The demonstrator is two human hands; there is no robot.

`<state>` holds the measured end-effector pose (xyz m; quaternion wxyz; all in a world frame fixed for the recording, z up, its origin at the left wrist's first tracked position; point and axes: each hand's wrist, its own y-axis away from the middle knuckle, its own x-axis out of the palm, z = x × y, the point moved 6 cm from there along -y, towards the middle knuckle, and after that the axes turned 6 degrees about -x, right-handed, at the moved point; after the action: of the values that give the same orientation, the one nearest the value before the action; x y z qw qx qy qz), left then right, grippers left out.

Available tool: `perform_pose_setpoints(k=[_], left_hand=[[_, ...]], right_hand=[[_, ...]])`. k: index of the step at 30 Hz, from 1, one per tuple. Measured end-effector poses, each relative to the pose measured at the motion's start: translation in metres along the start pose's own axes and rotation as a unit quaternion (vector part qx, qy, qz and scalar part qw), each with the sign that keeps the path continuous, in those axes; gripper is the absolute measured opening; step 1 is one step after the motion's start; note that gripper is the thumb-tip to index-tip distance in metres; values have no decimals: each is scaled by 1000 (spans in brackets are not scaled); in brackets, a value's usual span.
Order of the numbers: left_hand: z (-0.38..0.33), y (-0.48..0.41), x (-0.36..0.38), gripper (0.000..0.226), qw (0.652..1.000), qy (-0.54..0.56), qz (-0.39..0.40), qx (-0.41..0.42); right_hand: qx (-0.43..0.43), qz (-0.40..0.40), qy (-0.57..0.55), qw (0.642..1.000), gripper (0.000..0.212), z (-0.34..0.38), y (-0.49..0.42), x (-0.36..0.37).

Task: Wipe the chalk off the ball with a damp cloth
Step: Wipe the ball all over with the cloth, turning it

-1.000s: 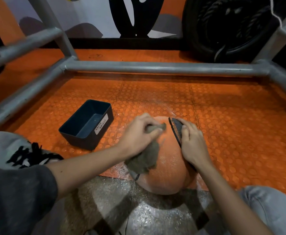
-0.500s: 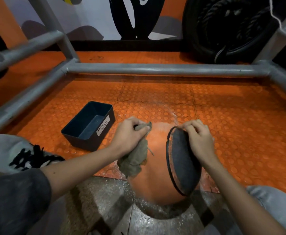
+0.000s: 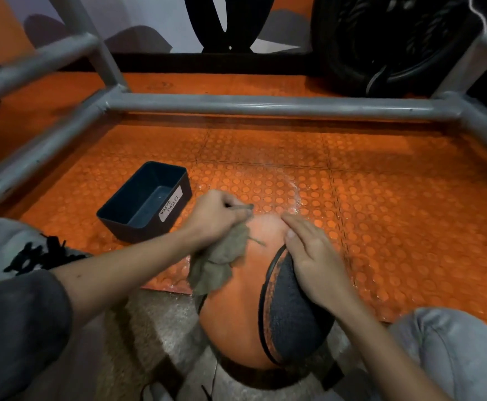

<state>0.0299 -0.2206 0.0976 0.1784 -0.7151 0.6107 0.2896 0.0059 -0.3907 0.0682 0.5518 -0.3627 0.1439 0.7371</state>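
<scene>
orange studded mat (image 3: 395,212) | waste basket (image 3: 138,231) upright near ball (image 3: 236,314) | left hand (image 3: 213,215) grips cloth (image 3: 216,264) | right hand (image 3: 314,256) flat on ball

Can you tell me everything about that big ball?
The ball is big and orange, with one rough black patch ringed by a dark seam. Pale chalk dust shows near its top. It sits on the speckled floor at the edge of the orange mat. The left hand presses a grey cloth on it; the right hand rests flat on top.
</scene>
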Motion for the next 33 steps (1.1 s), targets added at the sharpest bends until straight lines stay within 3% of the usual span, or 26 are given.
perform_pose_setpoints(k=[2,4,7,10,12,16,19,24,27,29,31,33], left_hand=[[13,1,-3,16,998,27,11,-48],[8,10,-1,14,999,35,11,-33],[-25,32,6,4,997,-12,12,81],[-47,46,20,10,979,-75,31,187],[-41,37,13,8,985,-71,30,156],[-2,10,-8,13,999,-52,0,10],[-8,13,-3,7,999,-32,-1,9],[-44,37,17,10,991,-28,34,128],[-63,58,35,14,960,-97,64,255],[-65,60,38,19,948,-117,77,287],[-60,51,30,17,956,-90,73,268],[-45,32,15,15,983,-38,52,169]], right_hand=[[-9,-11,19,1000,62,9,9,1],[-4,-20,33,999,61,13,11,1],[6,-19,29,999,52,12,7,2],[10,-15,18,1000,40,9,4,0],[6,-15,14,1000,40,9,6,-1],[10,-23,9,1000,44,8,10,0],[21,-34,3,999,41,4,6,-2],[53,-37,-27,998,38,-9,-3,-6],[73,-34,-67,994,37,-16,-8,-9],[70,-33,-74,994,41,-16,-6,-9],[58,-37,-69,995,54,-13,-5,-9],[63,-39,-62,995,50,-13,-6,-8]])
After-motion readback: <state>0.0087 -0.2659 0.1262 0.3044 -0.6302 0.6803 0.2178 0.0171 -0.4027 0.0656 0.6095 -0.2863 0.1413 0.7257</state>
